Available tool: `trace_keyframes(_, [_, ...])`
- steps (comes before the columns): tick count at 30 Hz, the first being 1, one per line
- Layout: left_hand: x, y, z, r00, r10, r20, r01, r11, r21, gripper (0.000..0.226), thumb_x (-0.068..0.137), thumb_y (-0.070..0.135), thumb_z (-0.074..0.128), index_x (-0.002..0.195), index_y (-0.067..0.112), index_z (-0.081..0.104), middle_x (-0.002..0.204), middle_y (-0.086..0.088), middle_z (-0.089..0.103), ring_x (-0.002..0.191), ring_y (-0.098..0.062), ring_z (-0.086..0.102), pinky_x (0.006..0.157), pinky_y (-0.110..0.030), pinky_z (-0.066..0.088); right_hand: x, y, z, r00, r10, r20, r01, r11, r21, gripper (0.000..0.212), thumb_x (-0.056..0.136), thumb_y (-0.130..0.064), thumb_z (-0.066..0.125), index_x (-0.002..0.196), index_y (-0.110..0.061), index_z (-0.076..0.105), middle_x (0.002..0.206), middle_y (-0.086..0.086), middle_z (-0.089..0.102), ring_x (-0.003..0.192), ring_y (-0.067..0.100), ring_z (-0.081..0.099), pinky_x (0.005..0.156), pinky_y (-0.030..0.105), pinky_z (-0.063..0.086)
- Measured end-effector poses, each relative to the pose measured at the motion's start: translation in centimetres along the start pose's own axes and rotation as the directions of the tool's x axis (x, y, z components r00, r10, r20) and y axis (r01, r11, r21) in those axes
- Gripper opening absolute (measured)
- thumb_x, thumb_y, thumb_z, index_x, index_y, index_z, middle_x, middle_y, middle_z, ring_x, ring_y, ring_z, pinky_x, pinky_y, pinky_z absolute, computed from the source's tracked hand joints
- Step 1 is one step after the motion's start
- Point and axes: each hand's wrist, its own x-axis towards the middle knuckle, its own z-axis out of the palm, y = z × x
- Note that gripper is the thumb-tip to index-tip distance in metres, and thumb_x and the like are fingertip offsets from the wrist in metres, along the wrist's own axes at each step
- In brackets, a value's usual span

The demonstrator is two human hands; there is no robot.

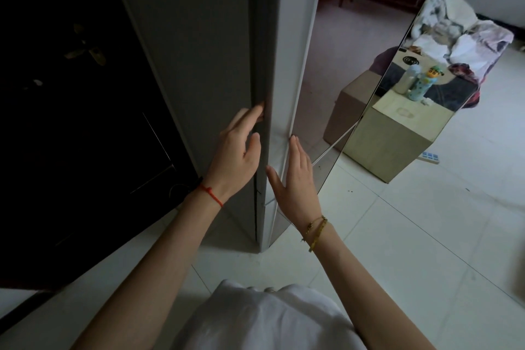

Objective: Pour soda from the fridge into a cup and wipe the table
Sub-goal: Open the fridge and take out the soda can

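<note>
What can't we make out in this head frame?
- Inside of the grey fridge, head view: hidden by its doors; no soda visible.
- Left hand fingers: tips tucked into the door seam.
- Cup and table: out of frame.
- Two small bottles: seen only as a reflection in the glossy door, labels unreadable.

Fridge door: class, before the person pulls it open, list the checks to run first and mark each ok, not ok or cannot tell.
1. Left hand fingertips tucked into the gap at the fridge door edge: ok.
2. Right hand flat against the door's edge: ok.
3. Both hands free of other items: ok.
4. Floor in the swing path clear: cannot tell; a box stands nearby.
5. Soda inside: cannot tell, door shut.
</note>
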Motion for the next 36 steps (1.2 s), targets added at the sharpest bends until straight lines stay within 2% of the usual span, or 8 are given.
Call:
trace_keyframes(8, [-0.4, 0.6, 0.1, 0.999, 0.034, 0.004, -0.034, 0.999, 0.033, 0.046, 0.097, -0.001, 0.044, 0.143, 0.003, 0.045, 0.141, -0.014, 0.051, 0.131, -0.019, 0.05, 0.103, -0.005, 0.035, 0.1, -0.9, -0.3, 0.99, 0.042, -0.138, -0.044, 0.999, -0.016, 0.073, 0.094, -0.052, 0.047, 0.15, -0.01, 0.024, 0.154, 0.007, 0.031, 0.143, 0.021, 0.028, 0.117, 0.033, 0.028])
trace_keyframes(12, [-1.8, 2.9, 1.0, 0.987, 0.156, 0.027, -0.155, 0.988, -0.02, 0.042, 0.096, -0.004, 0.044, 0.137, 0.0, 0.051, 0.129, -0.013, 0.059, 0.112, -0.01, 0.058, 0.093, -0.003, 0.04, -0.7, 0.0, -1.2, 0.941, 0.062, -0.332, -0.039, 0.996, 0.074, 0.064, 0.088, -0.047, 0.058, 0.129, -0.001, 0.04, 0.124, 0.012, 0.046, 0.113, 0.021, 0.048, 0.097, 0.033, 0.049])
trace_keyframes(15, [-2.8, 4.7, 2.7, 0.965, 0.244, 0.096, -0.239, 0.969, -0.066, 0.039, 0.098, -0.001, 0.045, 0.135, 0.003, 0.054, 0.124, -0.01, 0.062, 0.096, -0.002, 0.059, 0.085, -0.007, 0.045, -2.1, 2.0, -3.2, 0.912, 0.129, -0.389, -0.081, 0.987, 0.139, 0.065, 0.084, -0.047, 0.057, 0.126, 0.0, 0.041, 0.119, 0.012, 0.046, 0.107, 0.019, 0.048, 0.093, 0.016, 0.041])
trace_keyframes(17, [-3.1, 5.5, 3.9, 0.943, 0.305, 0.129, -0.297, 0.951, -0.082, 0.038, 0.099, 0.005, 0.046, 0.136, 0.006, 0.055, 0.127, -0.008, 0.061, 0.108, -0.005, 0.058, 0.096, -0.022, 0.05, -3.5, 3.4, -4.5, 0.899, 0.139, -0.416, -0.084, 0.985, 0.149, 0.063, 0.085, -0.045, 0.056, 0.128, -0.002, 0.042, 0.121, 0.011, 0.047, 0.11, 0.018, 0.048, 0.094, 0.009, 0.035])
trace_keyframes(19, [-3.0, 6.1, 5.0, 0.915, 0.389, 0.102, -0.389, 0.921, -0.027, 0.038, 0.097, 0.007, 0.049, 0.133, 0.009, 0.059, 0.127, -0.006, 0.062, 0.119, -0.016, 0.055, 0.1, -0.038, 0.048, -4.8, 4.7, -5.6, 0.874, 0.139, -0.466, -0.098, 0.989, 0.112, 0.059, 0.088, -0.039, 0.057, 0.132, -0.004, 0.041, 0.128, 0.01, 0.047, 0.118, 0.021, 0.046, 0.101, 0.021, 0.04])
trace_keyframes(21, [-2.7, 6.6, 5.9, 0.903, 0.427, 0.045, -0.429, 0.903, 0.031, 0.041, 0.092, 0.006, 0.054, 0.133, 0.012, 0.059, 0.128, -0.007, 0.06, 0.121, -0.02, 0.052, 0.1, -0.04, 0.046, -5.8, 5.7, -6.5, 0.839, 0.133, -0.528, -0.128, 0.991, 0.045, 0.06, 0.091, -0.031, 0.059, 0.14, -0.005, 0.037, 0.138, 0.011, 0.043, 0.128, 0.024, 0.041, 0.109, 0.036, 0.038])
trace_keyframes(27, [-0.9, 6.9, 8.4, 0.888, 0.455, 0.066, -0.457, 0.889, 0.02, 0.067, 0.09, 0.012, 0.062, 0.149, 0.007, 0.031, 0.155, -0.013, 0.033, 0.146, -0.023, 0.026, 0.12, -0.04, 0.028, -7.8, 7.7, -9.4, 0.769, 0.115, -0.629, -0.158, 0.987, -0.013, 0.06, 0.098, -0.026, 0.049, 0.15, -0.008, 0.024, 0.152, 0.008, 0.033, 0.14, 0.028, 0.031, 0.113, 0.047, 0.034])
trace_keyframes(36, [1.4, 9.1, 12.1, 0.885, 0.446, 0.133, -0.459, 0.883, 0.097, 0.077, 0.095, 0.029, 0.055, 0.157, 0.014, 0.011, 0.165, -0.008, 0.005, 0.152, -0.022, -0.007, 0.123, -0.052, 0.002, -9.4, 11.6, -13.2, 0.702, 0.147, -0.697, -0.273, 0.959, -0.073, 0.061, 0.098, -0.027, 0.05, 0.15, -0.009, 0.025, 0.157, 0.004, 0.028, 0.146, 0.022, 0.023, 0.119, 0.043, 0.026])
